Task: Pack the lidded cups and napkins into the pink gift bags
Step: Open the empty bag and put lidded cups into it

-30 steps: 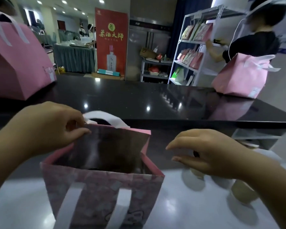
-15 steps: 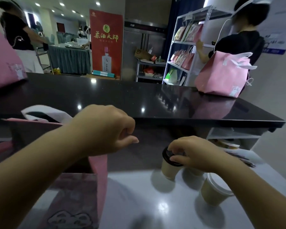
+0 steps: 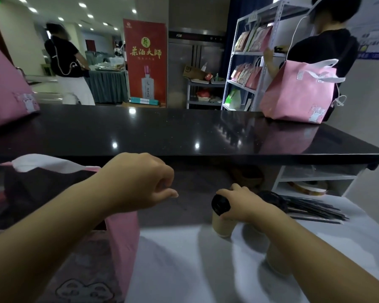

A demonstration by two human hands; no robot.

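White lower surface point(image 3: 184, 270), black upper surface point(image 3: 184, 132) overhanging its back edge. Far left: pink gift bag point(image 3: 123, 237), mouth under the left forearm. Left hand point(image 3: 140, 182) has let go of the rim it pinched a second ago; fingers curled, nothing visible in them. Bare stretch between bag and cup gives room to carry across. Lidded cup point(image 3: 222, 221) now gripped at the lid by right hand point(image 3: 243, 204), which was empty before. Pick-up made; the transfer into the bag looks next. Black sticks point(image 3: 311, 208) far right.

Glossy black counter point(image 3: 162, 132), red banner point(image 3: 145, 62), metal shelving point(image 3: 245, 68), recessed ceiling lights point(image 3: 82, 5)
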